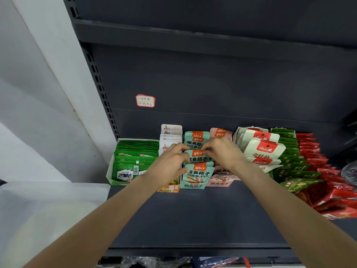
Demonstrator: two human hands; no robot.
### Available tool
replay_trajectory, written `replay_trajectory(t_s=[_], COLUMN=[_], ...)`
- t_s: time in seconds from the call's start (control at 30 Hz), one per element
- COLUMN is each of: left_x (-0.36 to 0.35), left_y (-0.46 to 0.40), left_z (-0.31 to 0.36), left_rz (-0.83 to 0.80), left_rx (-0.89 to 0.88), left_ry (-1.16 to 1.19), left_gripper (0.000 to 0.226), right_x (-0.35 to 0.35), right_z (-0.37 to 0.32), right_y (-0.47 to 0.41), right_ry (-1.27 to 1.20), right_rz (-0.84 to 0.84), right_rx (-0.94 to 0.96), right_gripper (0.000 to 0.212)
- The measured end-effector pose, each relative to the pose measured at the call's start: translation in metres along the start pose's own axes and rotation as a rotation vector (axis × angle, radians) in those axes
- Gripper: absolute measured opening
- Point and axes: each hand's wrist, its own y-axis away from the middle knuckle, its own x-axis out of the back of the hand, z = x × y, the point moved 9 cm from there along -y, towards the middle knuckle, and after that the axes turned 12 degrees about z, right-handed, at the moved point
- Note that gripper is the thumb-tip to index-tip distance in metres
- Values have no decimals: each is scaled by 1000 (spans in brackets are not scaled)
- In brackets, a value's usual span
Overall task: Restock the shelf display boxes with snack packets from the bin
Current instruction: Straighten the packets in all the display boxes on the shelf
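Observation:
A row of display boxes stands at the back of the dark shelf (193, 215). In the middle is a mint-green box (194, 185) of mint-green snack packets (198, 172) with orange labels. My left hand (170, 161) and my right hand (222, 149) both reach into this box. Their fingertips pinch the top edge of one mint-green packet (197, 154) in the middle of the row, the left from its left side, the right from its right side. The packet stands upright among the others.
Left of it stand a green box (135, 161) of green packets and a row of white packets (171, 135). To the right are pink packets (222, 178), white-and-red packets (262, 147), green packets (289, 151) and red packets (318, 161). A translucent bin (48, 209) sits at lower left.

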Motion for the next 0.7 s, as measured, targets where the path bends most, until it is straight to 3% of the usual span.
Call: replay_trajectory(t_s=[0.2,0.33,0.47,0.53,0.63,0.7], left_x=[14,5,10,4,-12,-17], left_y=[-8,-9,-10,-8,-6,-10], left_z=[3,-4,0,4,9,7], left_rz=[159,82,105,67,-47,-92], left_rx=[20,45,34,-28,-145,-116], left_ry=[-14,-87,-1,-26,-279,-408], left_gripper=[11,14,55,68,75,85], right_x=[29,4,8,3,-15,-19], right_z=[-5,0,3,6,3,-2], right_y=[7,5,6,14,25,26], right_ry=[45,-5,-110,-147,-129,-68], right_rz=[295,98,128,58,-134,-193], right_rx=[5,-73,-94,-111,-89,-50], right_gripper=[21,25,40,51,68,77])
